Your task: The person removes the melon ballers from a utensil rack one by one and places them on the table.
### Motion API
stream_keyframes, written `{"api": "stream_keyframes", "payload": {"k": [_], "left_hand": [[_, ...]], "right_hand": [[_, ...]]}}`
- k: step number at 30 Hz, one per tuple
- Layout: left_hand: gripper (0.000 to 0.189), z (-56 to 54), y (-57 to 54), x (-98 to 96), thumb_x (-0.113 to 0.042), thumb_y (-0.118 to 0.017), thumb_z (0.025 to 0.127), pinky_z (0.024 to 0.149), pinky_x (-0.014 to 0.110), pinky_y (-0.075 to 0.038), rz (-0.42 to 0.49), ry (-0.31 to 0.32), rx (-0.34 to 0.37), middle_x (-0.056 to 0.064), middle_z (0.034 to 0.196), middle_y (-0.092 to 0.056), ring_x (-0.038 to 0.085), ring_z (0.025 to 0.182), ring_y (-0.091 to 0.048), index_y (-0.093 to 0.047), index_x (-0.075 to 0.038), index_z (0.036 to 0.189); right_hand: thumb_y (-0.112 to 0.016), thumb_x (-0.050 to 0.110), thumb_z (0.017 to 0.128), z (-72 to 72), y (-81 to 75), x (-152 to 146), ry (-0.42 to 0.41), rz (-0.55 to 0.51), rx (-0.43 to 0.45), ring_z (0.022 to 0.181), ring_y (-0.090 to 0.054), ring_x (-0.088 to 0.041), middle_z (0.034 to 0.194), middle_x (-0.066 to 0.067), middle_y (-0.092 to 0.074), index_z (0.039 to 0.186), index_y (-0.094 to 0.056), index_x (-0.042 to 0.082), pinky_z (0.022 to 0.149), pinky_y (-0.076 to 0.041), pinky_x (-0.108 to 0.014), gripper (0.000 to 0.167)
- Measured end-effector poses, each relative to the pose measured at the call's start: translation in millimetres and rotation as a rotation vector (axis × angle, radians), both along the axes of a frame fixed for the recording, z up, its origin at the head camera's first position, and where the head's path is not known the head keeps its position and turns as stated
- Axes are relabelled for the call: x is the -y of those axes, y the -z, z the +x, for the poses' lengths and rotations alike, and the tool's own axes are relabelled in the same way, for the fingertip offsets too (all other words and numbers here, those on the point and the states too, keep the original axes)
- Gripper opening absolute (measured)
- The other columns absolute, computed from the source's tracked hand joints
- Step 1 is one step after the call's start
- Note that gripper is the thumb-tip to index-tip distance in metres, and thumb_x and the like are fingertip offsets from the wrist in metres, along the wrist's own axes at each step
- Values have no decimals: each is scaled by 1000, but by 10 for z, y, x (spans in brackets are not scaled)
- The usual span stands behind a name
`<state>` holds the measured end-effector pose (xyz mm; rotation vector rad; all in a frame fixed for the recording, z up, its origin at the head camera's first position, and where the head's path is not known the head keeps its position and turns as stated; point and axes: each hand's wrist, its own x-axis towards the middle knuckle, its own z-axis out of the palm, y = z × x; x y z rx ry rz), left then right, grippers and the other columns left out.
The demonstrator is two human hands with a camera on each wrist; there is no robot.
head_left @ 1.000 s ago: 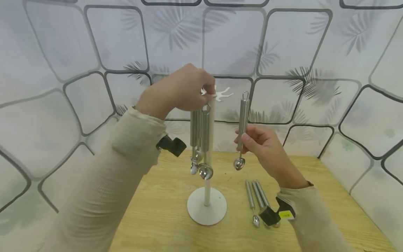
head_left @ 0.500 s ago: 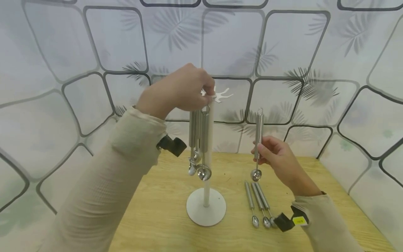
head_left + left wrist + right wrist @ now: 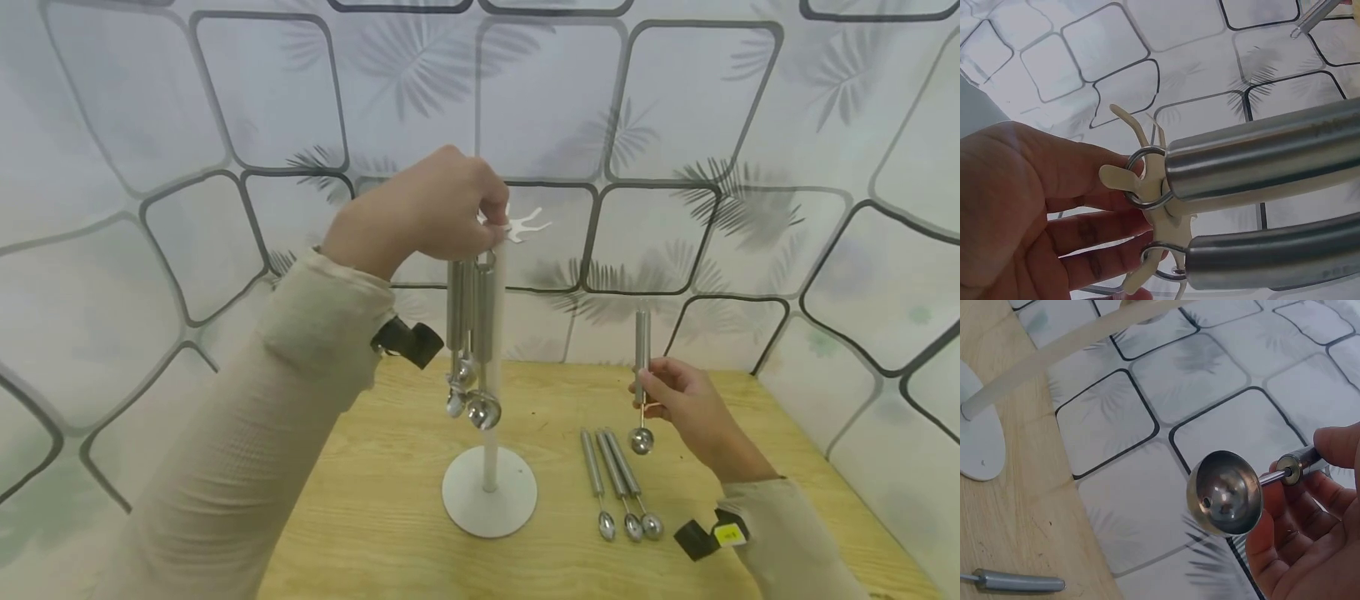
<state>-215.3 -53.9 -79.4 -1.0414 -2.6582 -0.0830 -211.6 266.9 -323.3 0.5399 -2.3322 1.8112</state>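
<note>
My left hand (image 3: pixel 450 208) is at the top of a white stand (image 3: pixel 490 510), holding its branched hook crown (image 3: pixel 1166 234) between thumb and fingers. Several steel melon ballers (image 3: pixel 486 317) hang by wire rings from the hooks, scoops down. In the left wrist view two handles (image 3: pixel 1260 156) stretch out from the crown. Off to the right, my right hand (image 3: pixel 690 412) pinches another melon baller (image 3: pixel 642 337) by its handle, upright with the scoop down. A small hole shows in its round scoop (image 3: pixel 1225 494). It is in the air, apart from the stand.
Three more steel scoops with tube handles (image 3: pixel 615 471) lie side by side on the wooden table (image 3: pixel 360 517), right of the stand's round base. A patterned curtain or sheet (image 3: pixel 547 100) closes off the back and sides.
My right hand has moved right and down, carrying the melon baller away from the stand and nearer the table. The left hand stays at the stand's top.
</note>
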Motion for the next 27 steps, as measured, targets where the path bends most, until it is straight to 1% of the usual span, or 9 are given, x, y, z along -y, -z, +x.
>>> {"api": "stream_keyframes", "payload": {"k": [4, 8, 11, 15, 20, 27], "left_hand": [[17, -12, -3, 14, -16, -57, 88, 86, 37, -47, -2, -6, 1, 1, 104, -70, 22, 97, -60, -73, -9, 91], [16, -17, -10, 16, -15, -57, 87, 85, 36, -47, -5, 6, -12, 1, 100, -70, 22, 95, -60, -72, -9, 88], [16, -15, -16, 14, -14, -57, 86, 85, 36, -47, -2, 11, -12, 2, 99, -70, 22, 93, -60, -71, -9, 86], [16, -6, -13, 7, -12, -55, 86, 83, 36, -47, 5, 14, -15, 2, 97, -69, 21, 91, -59, -70, -8, 84], [15, -4, 0, 8, -12, -54, 86, 80, 35, -47, 14, 19, -16, 3, 92, -68, 21, 87, -58, -68, -9, 81], [16, 0, 14, 25, -12, -54, 86, 82, 35, -47, 16, 18, -19, 3, 94, -68, 21, 88, -58, -69, -8, 83]], "right_hand": [[-50, 18, 102, -36, 127, -68, 37, -6, 70, 77, -61, -13, 89, 1, -63, 106, -57, 0, 68, -54, -28, 19], [-50, 20, 102, -49, 269, -140, 77, 12, 140, 77, -60, -12, 91, -1, -62, 113, -53, -6, 70, -54, -28, 29], [-49, 21, 103, -54, 377, -190, 94, 16, 180, 77, -60, -12, 91, -1, -62, 116, -50, -9, 70, -54, -29, 33], [-49, 21, 102, -55, 515, -256, 113, 4, 219, 76, -60, -12, 89, 0, -62, 114, -50, -7, 70, -54, -30, 31], [-51, 23, 102, -53, 663, -332, 145, 28, 261, 78, -60, -13, 89, 1, -62, 115, -50, -6, 71, -54, -31, 32], [-52, 24, 101, -81, 824, -396, 193, 69, 307, 74, -57, -12, 85, -1, -60, 113, -53, -6, 69, -51, -31, 32]]}}
